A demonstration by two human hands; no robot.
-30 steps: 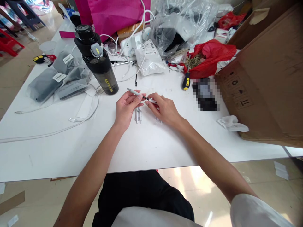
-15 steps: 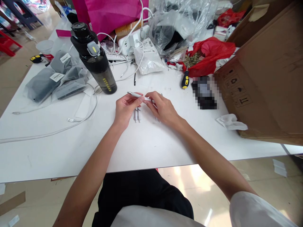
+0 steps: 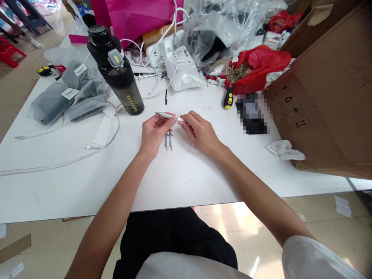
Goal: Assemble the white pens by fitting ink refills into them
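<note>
Basically, L hand (image 3: 154, 133) & R hand (image 3: 203, 131) nearly closed, pinching 1 white pen (image 3: 166, 115), opp. ends.

Bright, diffuse light washes the white table (image 3: 174, 182), where we see faint, soft-edged shadows beside the forearms (image 3: 128, 182). Below the near edge, glare streaks the glossy floor (image 3: 221, 223); toward the far edge, highlights glint off crumpled clear plastic (image 3: 229, 27). Wide-angle distortion stretches the cardboard box (image 3: 328, 104) at the right edge and tips the bottle (image 3: 120, 73) left of the middle. Coarse pixels mask a dark item (image 3: 252, 116) beside the box, and we find fine detail soft on the pens (image 3: 169, 141).
</note>
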